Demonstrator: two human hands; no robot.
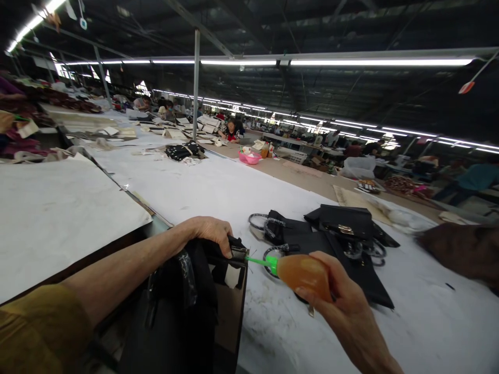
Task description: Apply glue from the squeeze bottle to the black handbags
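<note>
My right hand [339, 301] is wrapped round an amber squeeze bottle [302, 272] with a bright green cap and a long thin nozzle. The nozzle points left, and its tip meets the upper edge of a black bag [195, 280]. Closed over that edge, my left hand [212, 234] grips the bag with the thumb on top. The bag hangs at the near side of the table, and a clear-wrapped handle shows on it. A pale patch [233, 276] sits on a brown panel just below the nozzle tip.
Several black bags [343, 223] with plastic-wrapped handles lie on the white tabletop [187, 187] to the right. A pink basin [249, 157] and a black patterned bundle [185, 150] are farther back. A metal post [196, 83] rises behind. Part of a person [460, 249] shows at the right edge.
</note>
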